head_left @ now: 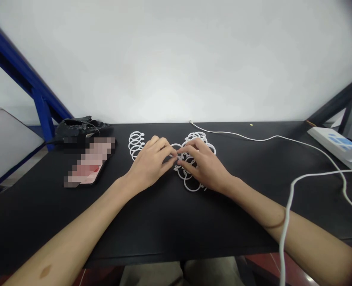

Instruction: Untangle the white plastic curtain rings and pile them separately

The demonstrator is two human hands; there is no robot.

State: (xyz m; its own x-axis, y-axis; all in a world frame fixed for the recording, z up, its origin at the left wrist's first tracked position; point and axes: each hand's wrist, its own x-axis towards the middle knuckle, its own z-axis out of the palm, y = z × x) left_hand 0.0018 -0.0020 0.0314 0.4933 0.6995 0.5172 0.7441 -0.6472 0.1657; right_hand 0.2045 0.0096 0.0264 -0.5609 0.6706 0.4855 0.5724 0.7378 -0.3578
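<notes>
My left hand (150, 163) and my right hand (205, 164) meet over a black table (164, 222), fingertips pinched together on one white plastic ring (176, 153). Under and around my right hand lies a loose pile of several white rings (198, 139). A neat overlapping row of white rings (136, 143) sits just left of my left hand.
A phone (89, 167) lies at the left, with a black crumpled bag (78, 126) behind it. A white cable (262, 139) runs across the right side to a white power strip (339, 145); another cable (286, 222) crosses my right forearm. White wall behind.
</notes>
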